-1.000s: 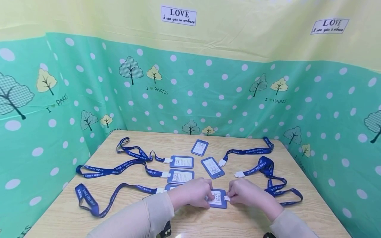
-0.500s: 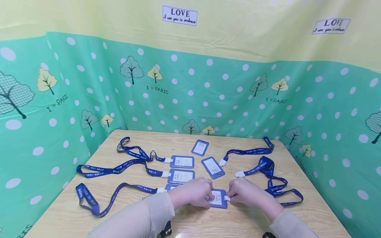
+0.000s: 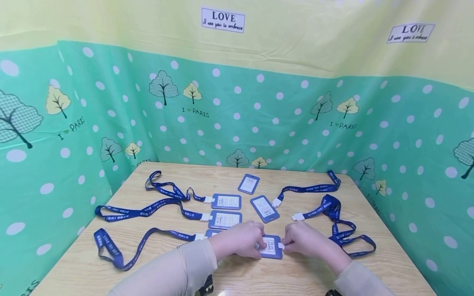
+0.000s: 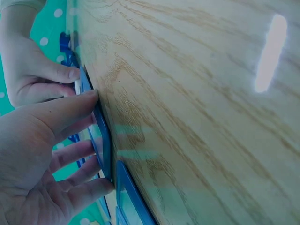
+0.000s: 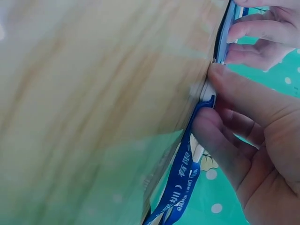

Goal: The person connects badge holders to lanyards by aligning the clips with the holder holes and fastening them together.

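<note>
My left hand [image 3: 247,239] grips a blue ID card holder [image 3: 272,248] by its long edges, thumb on the near edge, just above or on the table. In the left wrist view the holder [image 4: 105,136] tilts between thumb and fingers. At the holder's right end, my right hand [image 3: 301,240] pinches the white clip [image 3: 281,246] of a lanyard between thumb and forefinger. The right wrist view shows the clip [image 5: 209,91] with the blue lanyard strap [image 5: 180,176] trailing from it. Whether the clip is through the holder's slot, I cannot tell.
On the left of the wooden table [image 3: 255,279] lie several card holders [image 3: 225,220] with lanyards [image 3: 142,211] attached. One loose holder [image 3: 248,183] lies at the back, another [image 3: 264,208] touches or nears a lanyard clip [image 3: 276,202]. Another clip [image 3: 298,216] lies beyond my right hand.
</note>
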`<state>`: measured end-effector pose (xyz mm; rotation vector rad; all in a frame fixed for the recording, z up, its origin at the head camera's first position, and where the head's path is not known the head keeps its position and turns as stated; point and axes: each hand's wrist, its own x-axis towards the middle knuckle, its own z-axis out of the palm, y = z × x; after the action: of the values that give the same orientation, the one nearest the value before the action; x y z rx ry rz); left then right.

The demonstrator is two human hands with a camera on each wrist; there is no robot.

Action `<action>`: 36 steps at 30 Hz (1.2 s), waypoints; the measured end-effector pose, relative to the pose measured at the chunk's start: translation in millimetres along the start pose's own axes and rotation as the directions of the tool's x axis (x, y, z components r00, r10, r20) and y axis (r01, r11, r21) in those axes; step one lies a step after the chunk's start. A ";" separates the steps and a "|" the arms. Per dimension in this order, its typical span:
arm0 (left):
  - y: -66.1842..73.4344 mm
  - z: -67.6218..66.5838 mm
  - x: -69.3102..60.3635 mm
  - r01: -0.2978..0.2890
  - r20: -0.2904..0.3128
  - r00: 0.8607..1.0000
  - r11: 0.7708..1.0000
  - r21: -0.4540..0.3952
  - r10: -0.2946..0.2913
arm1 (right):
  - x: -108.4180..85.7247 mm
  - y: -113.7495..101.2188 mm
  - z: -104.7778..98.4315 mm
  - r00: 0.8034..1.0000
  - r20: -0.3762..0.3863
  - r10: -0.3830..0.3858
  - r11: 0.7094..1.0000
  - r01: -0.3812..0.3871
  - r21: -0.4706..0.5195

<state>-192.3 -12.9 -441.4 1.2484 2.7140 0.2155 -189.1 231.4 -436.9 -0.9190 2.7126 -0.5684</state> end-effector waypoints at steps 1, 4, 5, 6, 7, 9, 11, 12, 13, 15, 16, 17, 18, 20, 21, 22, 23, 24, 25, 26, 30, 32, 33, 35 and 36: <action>0.1 -0.1 0.0 -0.001 0.000 1.000 1.000 0.000 0.001 | 0.1 0.0 0.6 1.000 -0.004 -0.002 1.000 0.002 -0.006; 0.6 -0.6 -0.3 0.000 0.001 1.000 1.000 0.000 0.000 | 0.2 -0.6 1.5 1.000 -0.012 -0.009 1.000 0.009 -0.014; 0.9 -0.9 -0.5 0.001 0.001 1.000 1.000 0.001 -0.001 | 0.4 -0.9 1.8 1.000 -0.014 -0.009 1.000 0.009 -0.015; 1.0 -0.9 -0.5 0.002 0.001 1.000 1.000 0.002 -0.002 | 0.5 -1.3 1.9 1.000 -0.014 -0.006 1.000 0.006 -0.014; 1.1 -1.3 -0.8 0.005 0.003 1.000 1.000 0.001 -0.005 | 0.9 -1.8 2.0 1.000 -0.016 -0.009 1.000 0.009 -0.016; 1.3 -2.0 -1.2 0.012 0.005 1.000 1.000 -0.004 -0.012 | 1.9 -2.8 2.3 1.000 -0.020 -0.011 1.000 0.011 -0.017; 1.5 -2.4 -1.3 0.017 0.007 1.000 1.000 -0.010 -0.017 | 2.5 -4.0 2.5 1.000 -0.021 -0.013 1.000 0.013 -0.017; 1.6 -2.7 -1.2 0.019 0.007 1.000 1.000 -0.014 -0.019 | 2.7 -4.5 2.6 1.000 -0.021 -0.013 1.000 0.013 -0.020; 1.8 -3.1 -1.3 0.022 0.006 1.000 1.000 -0.018 -0.022 | 2.9 -5.2 2.8 1.000 -0.019 -0.008 1.000 0.007 -0.020; 2.4 -3.7 -1.3 0.026 0.003 1.000 0.999 -0.024 -0.026 | 3.0 -6.1 3.4 1.000 -0.014 0.013 1.000 -0.014 -0.018; 2.6 -3.9 -1.1 0.028 0.002 1.000 0.999 -0.026 -0.028 | 2.8 -6.8 3.6 1.000 -0.011 0.025 1.000 -0.026 -0.018; 3.0 -4.0 -1.1 0.031 0.002 1.000 0.999 -0.029 -0.031 | 2.8 -7.1 3.9 0.999 -0.009 0.035 0.999 -0.035 -0.022; 3.5 -4.1 -1.2 0.034 0.002 0.999 0.999 -0.029 -0.034 | 2.4 -7.5 3.9 0.999 -0.008 0.044 0.999 -0.044 -0.023; 4.0 -4.1 -1.3 0.039 0.001 0.999 0.999 -0.029 -0.039 | 2.1 -8.5 4.1 0.998 -0.006 0.061 0.998 -0.061 -0.025; 4.1 -4.0 -1.2 0.041 0.001 0.999 0.999 -0.028 -0.041 | 1.8 -9.1 3.9 0.998 -0.006 0.064 0.998 -0.064 -0.028; 4.4 -3.7 -1.2 0.044 0.002 0.999 0.999 -0.029 -0.044 | 1.2 -9.2 3.9 0.998 -0.007 0.060 0.998 -0.061 -0.034; 4.6 -3.4 -1.2 0.046 0.002 0.999 0.999 -0.030 -0.046 | 0.6 -9.5 3.8 0.999 -0.007 0.050 0.998 -0.051 -0.041; 4.6 -3.3 -1.2 0.046 0.003 0.999 0.998 -0.030 -0.046 | -0.3 -10.2 3.6 0.999 -0.007 0.045 0.998 -0.045 -0.046; 4.4 -2.8 -1.0 0.046 0.003 0.999 0.998 -0.032 -0.046 | -0.8 -10.7 3.6 0.999 -0.009 0.036 0.998 -0.036 -0.054; 4.1 -2.4 -0.7 0.046 0.002 0.999 0.998 -0.031 -0.046 | -1.6 -11.1 3.4 1.000 -0.009 0.026 0.998 -0.026 -0.060; 2.8 -0.7 0.0 0.040 -0.003 0.999 0.999 -0.022 -0.040 | -3.7 -13.0 3.3 1.000 -0.014 -0.004 0.997 0.003 -0.081; 2.2 0.2 -0.1 0.035 -0.008 0.999 0.999 -0.015 -0.036 | -4.0 -13.5 3.4 1.000 -0.018 -0.009 0.997 0.008 -0.083; 2.0 0.5 -0.3 0.034 -0.009 0.999 0.999 -0.014 -0.034 | -4.1 -13.7 3.4 1.000 -0.020 -0.010 0.997 0.008 -0.083; 2.0 0.7 -0.8 0.031 -0.011 0.999 0.999 -0.013 -0.031 | -4.2 -13.4 3.5 1.000 -0.024 -0.013 0.997 0.011 -0.081; 2.0 0.8 -0.9 0.029 -0.012 0.999 1.000 -0.011 -0.029 | -4.3 -13.3 3.5 1.000 -0.025 -0.011 0.997 0.009 -0.074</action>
<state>-190.0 -12.3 -441.8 1.2073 2.7355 0.2350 -177.5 223.4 -434.1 -0.9495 2.7703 -0.4877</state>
